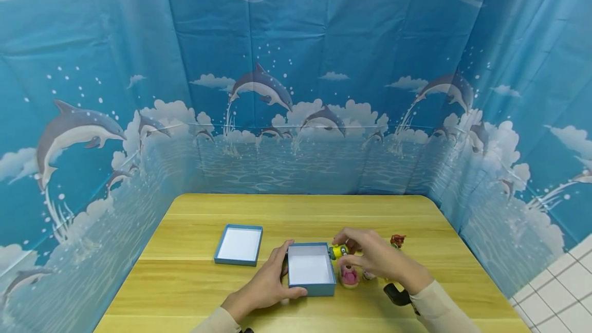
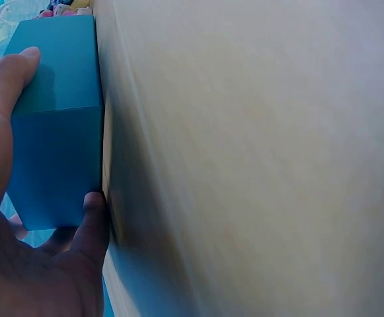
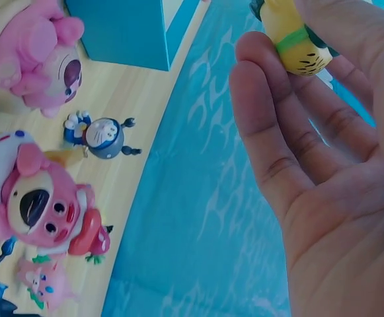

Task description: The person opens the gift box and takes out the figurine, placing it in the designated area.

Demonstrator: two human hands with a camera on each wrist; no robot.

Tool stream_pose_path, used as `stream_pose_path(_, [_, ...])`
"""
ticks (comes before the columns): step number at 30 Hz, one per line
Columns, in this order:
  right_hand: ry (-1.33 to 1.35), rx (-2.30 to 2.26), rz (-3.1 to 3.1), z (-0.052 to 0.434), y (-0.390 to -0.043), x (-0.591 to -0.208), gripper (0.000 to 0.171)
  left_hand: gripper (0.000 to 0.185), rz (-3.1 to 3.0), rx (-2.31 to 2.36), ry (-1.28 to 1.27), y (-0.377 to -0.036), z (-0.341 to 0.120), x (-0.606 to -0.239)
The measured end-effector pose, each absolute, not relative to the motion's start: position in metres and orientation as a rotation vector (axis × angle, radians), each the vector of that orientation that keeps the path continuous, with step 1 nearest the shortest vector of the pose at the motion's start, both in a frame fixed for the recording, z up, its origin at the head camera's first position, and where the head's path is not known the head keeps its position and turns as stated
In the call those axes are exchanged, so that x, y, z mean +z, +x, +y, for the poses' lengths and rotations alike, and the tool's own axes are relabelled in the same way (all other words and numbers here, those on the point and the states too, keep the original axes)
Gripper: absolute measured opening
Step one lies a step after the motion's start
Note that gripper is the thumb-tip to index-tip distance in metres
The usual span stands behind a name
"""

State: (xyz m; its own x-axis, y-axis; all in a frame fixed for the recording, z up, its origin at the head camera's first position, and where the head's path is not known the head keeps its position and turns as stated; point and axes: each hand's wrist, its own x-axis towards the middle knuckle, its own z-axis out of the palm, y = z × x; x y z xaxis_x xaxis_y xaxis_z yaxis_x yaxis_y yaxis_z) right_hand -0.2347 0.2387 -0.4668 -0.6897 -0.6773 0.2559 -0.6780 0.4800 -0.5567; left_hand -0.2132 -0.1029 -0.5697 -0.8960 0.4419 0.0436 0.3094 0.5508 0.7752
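Yellow toy (image 1: 339, 251) pinched in my right hand (image 1: 370, 257), blue box (image 1: 311, 270) gripped by my left hand (image 1: 265, 287); next, I think, I drop it in gently.

Light is bright and even in all three views, seemingly from overhead, with no harsh glare. In the head view the wooden surface (image 1: 259, 209) carries a faint sheen toward its far edge, and only soft, short shadows sit under the blue box (image 1: 311, 269). That view bends outward at its borders, so the curtain (image 1: 139, 66) behind the surface looks bowed. The left wrist view is soft and smeared: the wood grain beside the box is blurred, and a dim shadow lies along the box's edge. The right wrist view is sharper on the pink figurine (image 3: 36, 63); the nearby fingers (image 3: 264, 112) are slightly out of focus.
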Motion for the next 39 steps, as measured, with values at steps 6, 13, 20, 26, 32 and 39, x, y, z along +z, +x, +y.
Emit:
stream_pose_path(6, [1.239, 1.008, -2.652, 0.246, -0.234, -0.469, 0.031, 0.130, 2.632, 1.261, 0.639, -0.214, -0.103, -0.570])
stream_pose_path(13, [1.218, 0.963, -2.641, 0.253, -0.233, -0.469, 0.029, 0.130, 2.641, 1.251, 0.645, -0.214, -0.103, -0.571])
stream_pose_path(20, [1.175, 0.941, -2.658, 0.260, -0.231, -0.468, 0.024, 0.129, 2.638, 1.254, 0.647, -0.214, -0.103, -0.571])
stream_pose_path(26, [1.175, 0.924, -2.645, 0.267, -0.231, -0.466, 0.022, 0.130, 2.641, 1.248, 0.645, -0.214, -0.103, -0.572])
stream_pose_path(32, [1.183, 0.911, -2.597, 0.271, -0.232, -0.465, 0.023, 0.130, 2.647, 1.241, 0.646, -0.214, -0.103, -0.572])
stream_pose_path(39, [1.152, 0.916, -2.592, 0.280, -0.230, -0.464, 0.025, 0.129, 2.652, 1.233, 0.658, -0.213, -0.103, -0.570])
